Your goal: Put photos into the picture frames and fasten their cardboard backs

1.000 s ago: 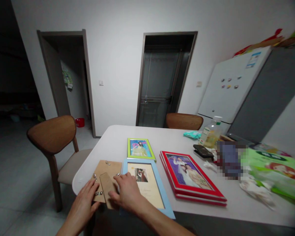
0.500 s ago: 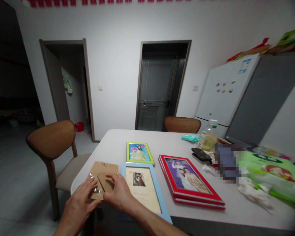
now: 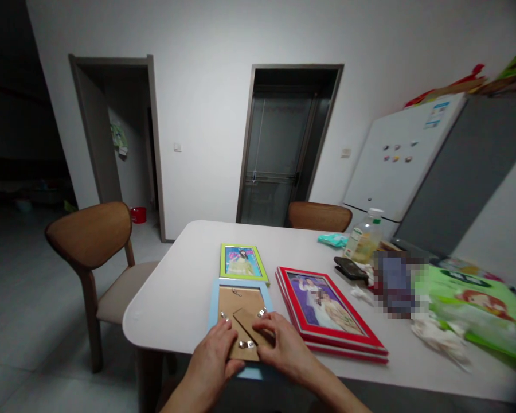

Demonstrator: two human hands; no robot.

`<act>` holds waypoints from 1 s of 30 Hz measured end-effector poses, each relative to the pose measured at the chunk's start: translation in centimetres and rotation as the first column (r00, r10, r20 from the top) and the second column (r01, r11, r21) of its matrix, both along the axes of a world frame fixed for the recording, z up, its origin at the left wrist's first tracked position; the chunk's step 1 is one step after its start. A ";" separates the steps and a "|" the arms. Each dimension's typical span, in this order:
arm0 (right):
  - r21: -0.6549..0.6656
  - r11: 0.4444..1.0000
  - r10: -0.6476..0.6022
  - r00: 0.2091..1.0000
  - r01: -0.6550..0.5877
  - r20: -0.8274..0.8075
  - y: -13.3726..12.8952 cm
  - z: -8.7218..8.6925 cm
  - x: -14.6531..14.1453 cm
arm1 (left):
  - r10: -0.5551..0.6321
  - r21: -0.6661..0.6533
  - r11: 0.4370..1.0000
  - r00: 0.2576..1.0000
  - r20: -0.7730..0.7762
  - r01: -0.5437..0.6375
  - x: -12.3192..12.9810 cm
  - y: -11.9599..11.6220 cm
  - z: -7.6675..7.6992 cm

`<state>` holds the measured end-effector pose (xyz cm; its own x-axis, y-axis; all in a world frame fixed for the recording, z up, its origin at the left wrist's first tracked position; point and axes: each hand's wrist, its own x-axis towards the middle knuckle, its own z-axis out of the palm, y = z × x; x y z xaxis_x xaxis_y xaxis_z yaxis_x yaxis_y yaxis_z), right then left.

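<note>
A brown picture-frame backing board (image 3: 234, 301) with metal clips and a folded stand flap lies over the light blue picture frame (image 3: 215, 298) near the table's front edge. My left hand (image 3: 215, 350) is closed on the board's left side, thumb at its lower edge. On the right side, my right hand (image 3: 284, 344) grips the board by the stand flap. Behind it lies a green picture frame (image 3: 244, 264) with a photo of a person in a pale dress. To the right rests a stack of red picture frames (image 3: 327, 312), a wedding photo in the top one.
The white table (image 3: 172, 292) carries a bottle (image 3: 363, 238), a black wallet-like item (image 3: 350, 268), a teal packet (image 3: 333, 240), crumpled tissues (image 3: 441, 341) and a green package (image 3: 477, 304) on the right. Wooden chairs stand at the left (image 3: 92, 235) and far side (image 3: 320, 216).
Both hands have carried the backing board to the right, from beside the blue frame to over it. The blue frame's printed sheet is now covered by the board.
</note>
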<state>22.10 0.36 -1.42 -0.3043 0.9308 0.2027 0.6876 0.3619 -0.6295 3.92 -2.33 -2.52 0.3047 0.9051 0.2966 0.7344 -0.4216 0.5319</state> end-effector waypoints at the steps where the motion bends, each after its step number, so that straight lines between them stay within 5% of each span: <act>1: 0.016 1.000 0.006 1.000 -0.006 0.014 0.1 -0.2 -0.1 | 0.002 -0.028 1.000 1.000 -0.021 -0.002 0.1 0.1 0.1; 10: 0.144 0.989 0.011 0.989 -0.032 0.146 0.4 -1.4 -0.3 | -0.053 -0.060 0.997 0.995 -0.087 0.048 -0.3 -0.7 0.2; 15: 0.213 0.970 -0.178 0.943 0.120 0.281 2.3 -1.0 0.2 | -0.067 -0.035 0.997 0.989 -0.131 0.062 -0.7 -1.0 -0.5; 19: 0.212 0.972 -0.186 0.891 0.105 0.414 3.5 -1.3 -0.1 | -0.060 0.035 0.997 0.989 -0.135 0.065 -0.7 -0.7 -1.7; 30: 0.267 0.959 -0.187 0.923 0.097 0.337 2.0 -1.0 0.0 | -0.055 0.093 0.994 0.994 -0.098 0.064 -0.9 0.1 -3.0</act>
<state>22.12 2.39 -2.39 -0.2660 0.9061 0.3289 0.9045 0.3526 -0.2399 2.98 -2.21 -5.57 0.3882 0.8532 0.3484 0.7517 -0.5119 0.4158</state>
